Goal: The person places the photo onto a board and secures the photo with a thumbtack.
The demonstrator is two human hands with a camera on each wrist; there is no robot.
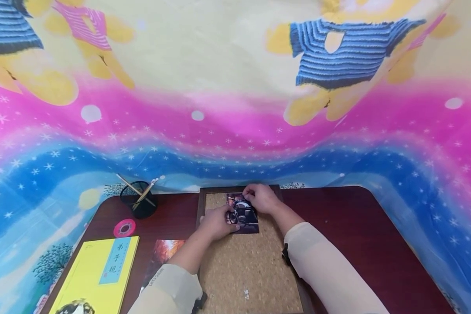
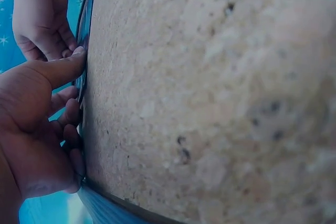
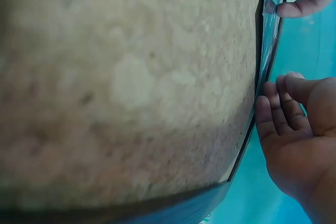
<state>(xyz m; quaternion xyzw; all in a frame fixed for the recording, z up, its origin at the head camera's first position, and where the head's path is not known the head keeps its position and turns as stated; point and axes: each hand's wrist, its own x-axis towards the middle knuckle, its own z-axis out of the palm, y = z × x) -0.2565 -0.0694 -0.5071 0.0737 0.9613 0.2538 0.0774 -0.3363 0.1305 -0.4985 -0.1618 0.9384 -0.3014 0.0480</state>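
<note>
A dark photo print (image 1: 246,218) lies on the upper part of a framed cork board (image 1: 255,261). My left hand (image 1: 218,222) rests over the photo's left side, its thumb and spread fingers pressing it against the cork. At the top right corner, my right hand (image 1: 262,198) pinches a small pale push pin (image 3: 295,74) between thumb and index finger, mostly hidden by the fingertips. The right wrist view shows the other fingers of this hand close to the board's edge. Lower on the cork lie several small whitish pins (image 1: 246,294).
Left of the board, a second photo (image 1: 168,250) with orange tones lies partly under the left forearm. A yellow book (image 1: 94,270), a pink tape roll (image 1: 124,228) and a black mesh pen holder (image 1: 143,205) stand farther left. A printed curtain (image 1: 235,144) closes off the table's back.
</note>
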